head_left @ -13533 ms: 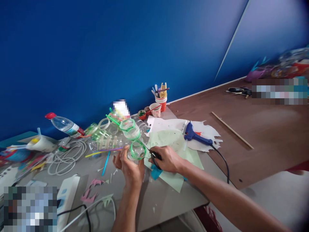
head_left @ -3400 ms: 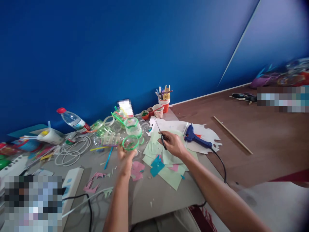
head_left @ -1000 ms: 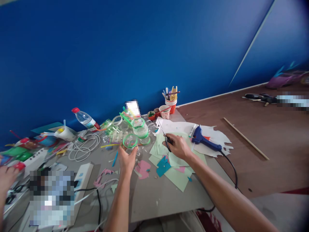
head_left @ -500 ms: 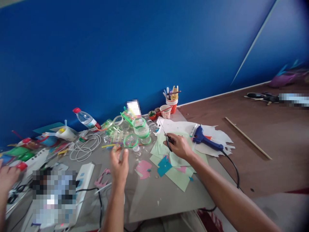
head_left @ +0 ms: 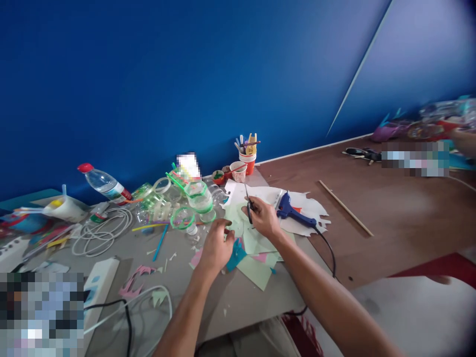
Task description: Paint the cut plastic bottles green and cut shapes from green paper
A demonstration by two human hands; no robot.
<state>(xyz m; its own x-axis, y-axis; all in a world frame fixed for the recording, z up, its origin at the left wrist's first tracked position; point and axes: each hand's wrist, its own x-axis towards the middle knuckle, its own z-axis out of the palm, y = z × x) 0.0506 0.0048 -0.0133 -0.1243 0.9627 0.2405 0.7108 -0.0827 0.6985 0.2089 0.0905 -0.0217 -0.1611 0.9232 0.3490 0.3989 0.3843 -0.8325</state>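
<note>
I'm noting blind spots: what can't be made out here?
Head view, all:
Scissors: handles partly covered by the right hand.
Pink paper: partly behind the left hand.
Another person's hand: blurred, cut off by the right edge.
Lower-left object: hidden by pixelation.

Left hand (head_left: 216, 247) now near teal paper (head_left: 237, 256)

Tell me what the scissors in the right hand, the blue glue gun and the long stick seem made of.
Scissors: thin grey blades suggest metal; black handles, probably plastic, finish too small to judge.
Glue gun: likely hard plastic, from its solid blue, moulded-looking body.
Stick: apparently bare wood, pale tan and matt.
</note>
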